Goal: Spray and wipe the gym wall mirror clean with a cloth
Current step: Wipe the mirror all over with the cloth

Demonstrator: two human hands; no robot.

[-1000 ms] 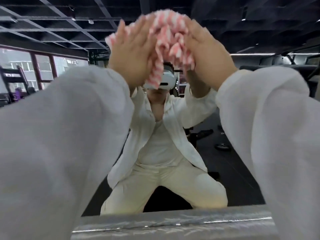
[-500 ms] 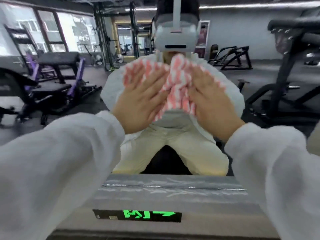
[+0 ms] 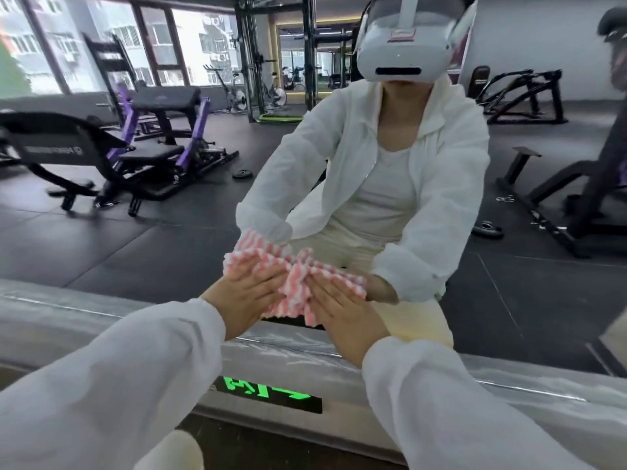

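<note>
Head view: wiping is underway, low on the glass. The left hand [image 3: 242, 301] and right hand [image 3: 342, 315] lie flat, fingers spread, pressing the pink-and-white striped cloth [image 3: 295, 283] against the large gym wall mirror [image 3: 169, 215], right by its bottom edge. Just below runs the plastic-wrapped silver ledge [image 3: 68, 320], with a green glowing exit sign [image 3: 268, 392] set in it. Downward room looks nearly spent, so the next stroke should probably go sideways or upward, where open glass spreads left, right and above. No spray bottle is in view.
</note>
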